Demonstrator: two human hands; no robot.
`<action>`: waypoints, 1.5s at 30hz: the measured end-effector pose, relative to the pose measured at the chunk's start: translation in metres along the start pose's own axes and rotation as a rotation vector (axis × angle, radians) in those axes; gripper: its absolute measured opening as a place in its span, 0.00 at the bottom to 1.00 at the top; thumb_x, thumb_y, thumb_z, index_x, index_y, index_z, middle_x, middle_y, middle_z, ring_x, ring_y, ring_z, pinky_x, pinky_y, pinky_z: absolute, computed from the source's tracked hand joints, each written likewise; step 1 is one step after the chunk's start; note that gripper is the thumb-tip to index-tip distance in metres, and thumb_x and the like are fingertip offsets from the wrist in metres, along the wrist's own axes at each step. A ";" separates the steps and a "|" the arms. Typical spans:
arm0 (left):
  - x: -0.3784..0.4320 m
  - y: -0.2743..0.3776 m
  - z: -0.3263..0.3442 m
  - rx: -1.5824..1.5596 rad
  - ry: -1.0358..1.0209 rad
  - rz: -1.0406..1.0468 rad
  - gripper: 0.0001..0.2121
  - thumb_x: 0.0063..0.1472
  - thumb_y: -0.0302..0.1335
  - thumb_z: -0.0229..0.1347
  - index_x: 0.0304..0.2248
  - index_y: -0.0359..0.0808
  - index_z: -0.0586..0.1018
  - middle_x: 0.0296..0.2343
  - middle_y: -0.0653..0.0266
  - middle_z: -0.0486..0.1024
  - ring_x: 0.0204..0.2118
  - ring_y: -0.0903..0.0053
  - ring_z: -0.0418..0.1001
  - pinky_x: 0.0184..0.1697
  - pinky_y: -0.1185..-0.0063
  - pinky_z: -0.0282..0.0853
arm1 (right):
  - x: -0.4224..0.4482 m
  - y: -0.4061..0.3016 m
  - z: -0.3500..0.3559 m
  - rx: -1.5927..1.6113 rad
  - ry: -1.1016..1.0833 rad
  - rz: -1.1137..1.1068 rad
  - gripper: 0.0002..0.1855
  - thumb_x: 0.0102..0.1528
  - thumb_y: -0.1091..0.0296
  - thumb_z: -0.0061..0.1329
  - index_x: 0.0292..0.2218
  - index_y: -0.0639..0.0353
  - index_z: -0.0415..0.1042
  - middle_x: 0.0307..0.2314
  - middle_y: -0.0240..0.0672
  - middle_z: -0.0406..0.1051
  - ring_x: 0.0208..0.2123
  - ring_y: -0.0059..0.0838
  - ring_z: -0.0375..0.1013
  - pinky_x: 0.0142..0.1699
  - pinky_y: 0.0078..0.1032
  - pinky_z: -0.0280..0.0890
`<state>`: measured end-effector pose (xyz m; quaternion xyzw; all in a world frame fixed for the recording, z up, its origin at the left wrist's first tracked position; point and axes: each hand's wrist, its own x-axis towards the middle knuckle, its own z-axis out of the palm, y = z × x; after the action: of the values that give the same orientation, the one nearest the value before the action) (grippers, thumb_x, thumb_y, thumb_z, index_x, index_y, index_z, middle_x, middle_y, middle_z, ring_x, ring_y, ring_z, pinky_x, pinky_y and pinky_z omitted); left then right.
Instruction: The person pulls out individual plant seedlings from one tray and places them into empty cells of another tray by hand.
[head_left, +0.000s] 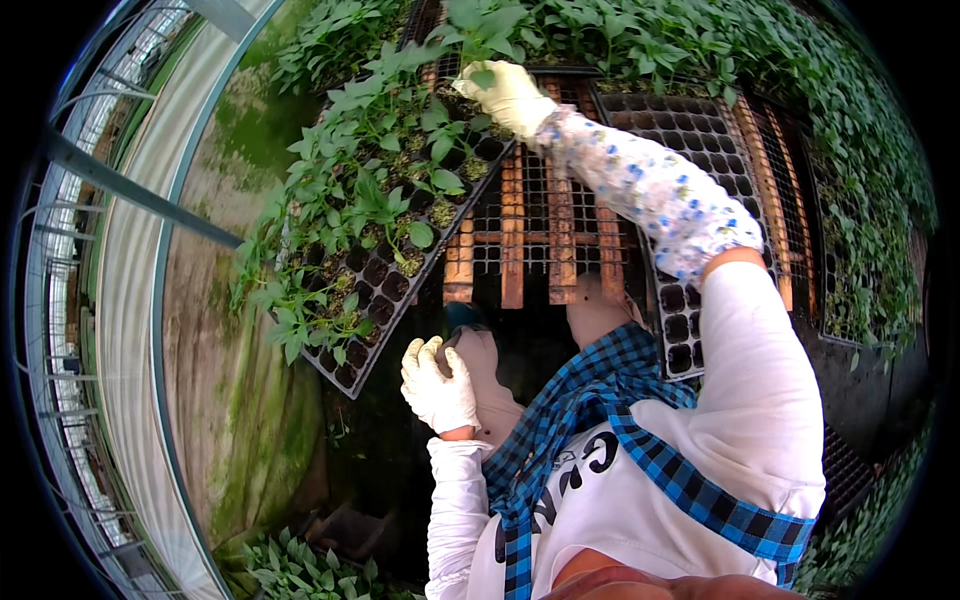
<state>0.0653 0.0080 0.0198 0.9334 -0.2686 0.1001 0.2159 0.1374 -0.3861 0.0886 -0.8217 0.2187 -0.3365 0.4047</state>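
Note:
My right hand (504, 96), in a pale glove, is at the far end of a black seedling tray (390, 315). Its fingers are closed around a leafy green seedling (480, 30), and one leaf lies over the glove; the grip itself is partly hidden. The tray lies tilted to my left, with leafy seedlings (375, 206) in many cells and dark, bare cells along its near edge. My left hand (439, 386), also gloved, hovers beside the tray's near corner with loosely curled fingers and nothing in them.
A slatted wooden bench with black mesh (562, 232) lies before me. An unplanted cell tray (679, 300) rests under my right arm. Dense seedlings (645, 37) fill the back and right. A metal bar (142, 199) and a plastic sheet wall (127, 300) stand at left.

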 end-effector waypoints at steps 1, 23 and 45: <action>0.000 0.001 0.001 -0.007 0.002 0.008 0.09 0.53 0.30 0.57 0.35 0.42 0.78 0.42 0.64 0.72 0.47 0.67 0.70 0.45 0.69 0.64 | -0.006 -0.003 -0.021 0.152 -0.098 0.125 0.13 0.55 0.61 0.54 0.38 0.58 0.74 0.25 0.33 0.74 0.18 0.18 0.68 0.23 0.17 0.64; 0.003 0.029 0.010 0.095 -0.045 0.041 0.09 0.53 0.29 0.57 0.36 0.42 0.78 0.42 0.62 0.73 0.46 0.66 0.70 0.46 0.69 0.64 | -0.020 0.180 -0.199 -0.430 -0.353 0.060 0.07 0.55 0.73 0.51 0.37 0.63 0.72 0.34 0.37 0.73 0.36 0.26 0.72 0.44 0.25 0.67; 0.003 0.022 0.011 0.116 -0.074 0.028 0.10 0.53 0.31 0.57 0.36 0.43 0.78 0.42 0.63 0.73 0.46 0.66 0.70 0.46 0.68 0.64 | -0.027 0.213 -0.196 -0.572 -0.211 0.304 0.15 0.48 0.60 0.57 0.36 0.58 0.76 0.29 0.41 0.76 0.33 0.36 0.76 0.42 0.30 0.67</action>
<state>0.0566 -0.0157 0.0188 0.9436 -0.2831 0.0840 0.1501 -0.0429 -0.5933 -0.0068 -0.8901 0.3813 -0.1105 0.2240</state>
